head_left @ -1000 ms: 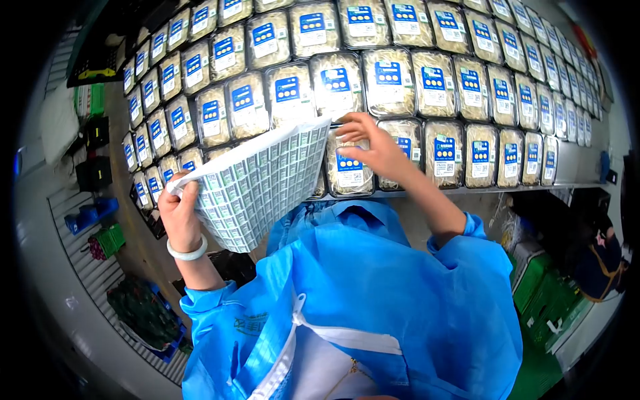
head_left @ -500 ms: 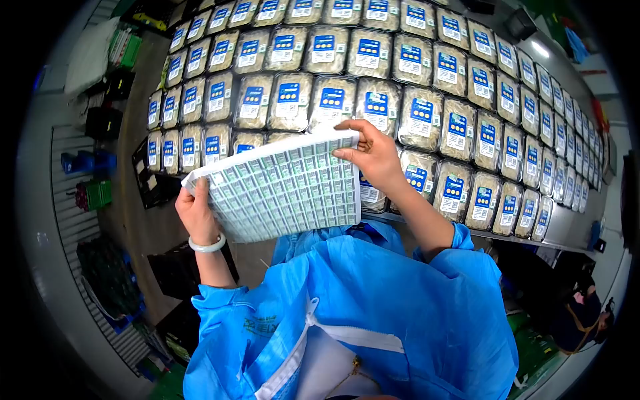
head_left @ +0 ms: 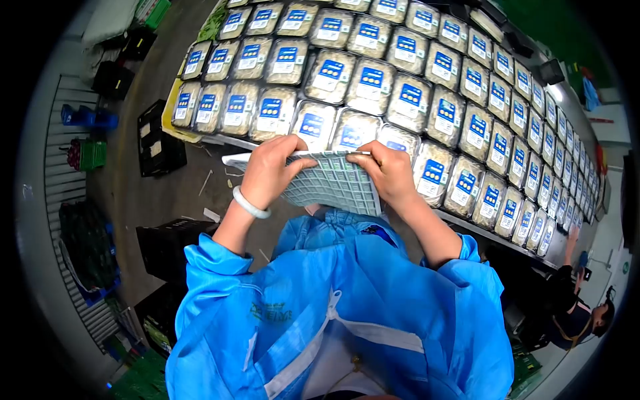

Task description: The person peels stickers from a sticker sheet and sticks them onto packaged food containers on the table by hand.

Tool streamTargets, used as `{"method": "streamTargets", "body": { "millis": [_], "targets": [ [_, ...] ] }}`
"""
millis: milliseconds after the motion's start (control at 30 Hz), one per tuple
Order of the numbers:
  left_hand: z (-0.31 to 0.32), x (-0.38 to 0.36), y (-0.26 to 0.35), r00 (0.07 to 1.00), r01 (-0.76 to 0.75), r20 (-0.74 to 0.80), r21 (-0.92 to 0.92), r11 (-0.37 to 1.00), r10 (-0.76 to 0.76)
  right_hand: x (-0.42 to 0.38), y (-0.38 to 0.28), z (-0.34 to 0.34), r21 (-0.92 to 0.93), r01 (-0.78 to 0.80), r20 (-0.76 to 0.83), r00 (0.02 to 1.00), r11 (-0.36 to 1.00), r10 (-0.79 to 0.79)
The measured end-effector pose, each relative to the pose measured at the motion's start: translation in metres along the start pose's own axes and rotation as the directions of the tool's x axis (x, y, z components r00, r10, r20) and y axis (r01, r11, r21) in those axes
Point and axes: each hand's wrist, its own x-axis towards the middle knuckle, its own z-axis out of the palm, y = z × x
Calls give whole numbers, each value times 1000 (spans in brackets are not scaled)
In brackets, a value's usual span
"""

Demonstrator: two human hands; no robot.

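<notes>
A stack of label sheets (head_left: pixel 333 181), printed with a grid of small green and white labels, is gripped by its top edge in front of my body. My left hand (head_left: pixel 270 170) pinches the upper left part, thumb on the near face; a pale bangle (head_left: pixel 251 203) circles that wrist. My right hand (head_left: pixel 390 172) pinches the top right corner. The sheets bend and hang down between my hands. Just beyond them, a clear-topped food tray (head_left: pixel 313 125) with a blue and white label lies in the nearest row on the table.
Rows of similar packed trays (head_left: pixel 370 85) cover the metal table (head_left: pixel 497 239). A black crate (head_left: pixel 160 143) stands on the floor at the left, with another dark crate (head_left: pixel 167 247) nearer me. At the lower right is another person (head_left: pixel 573 313) beside the table.
My hands have come closer together, and the sheets, spread wide before, are now bent and more edge-on. The view has shifted, and the other person's arm now extends towards the table.
</notes>
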Motion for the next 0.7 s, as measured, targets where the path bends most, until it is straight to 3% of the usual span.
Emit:
{"method": "streamTargets", "body": {
  "millis": [133, 233, 267, 400, 433, 533, 567, 600, 633, 700],
  "targets": [
    [-36, -26, -24, 977, 102, 199, -116, 988, -77, 0, -15, 31, -71, 57, 80, 996, 996, -51],
    [-55, -37, -50, 949, 67, 314, -130, 989, -23, 0, -44, 45, 0, -176, 187, 967, 984, 173],
    [-61, -39, -57, 933, 51, 359, -110, 993, -9, -1, -47, 50, -58, -144, 177, 973, 988, 152],
    [-79, -39, -65, 950, 157, 308, -305, 939, -58, -13, -55, 58, -236, -42, 99, 993, 971, 67],
    [-86, -37, -64, 935, 200, 344, -294, 935, -92, -14, -56, 57, -214, -74, 111, 989, 974, 100],
    [-94, -29, -60, 930, 147, 366, -269, 952, -40, -13, -51, 51, -125, -229, 159, 956, 965, 247],
    [-95, -25, -59, 931, 111, 364, -256, 960, -11, -8, -53, 44, -350, -165, 134, 965, 922, 224],
    [-96, -19, -57, 932, 75, 362, -242, 967, 18, 3, -60, 38, -434, 74, 83, 996, 898, -42],
    [-96, -13, -55, 921, 51, 387, -209, 977, 34, 14, -66, 34, -524, 287, 56, 951, 802, -304],
    [-93, 2, -49, 891, -7, 448, -145, 989, 72, 30, -71, 28, -417, 385, 265, 918, 824, -295]
  ]
}}
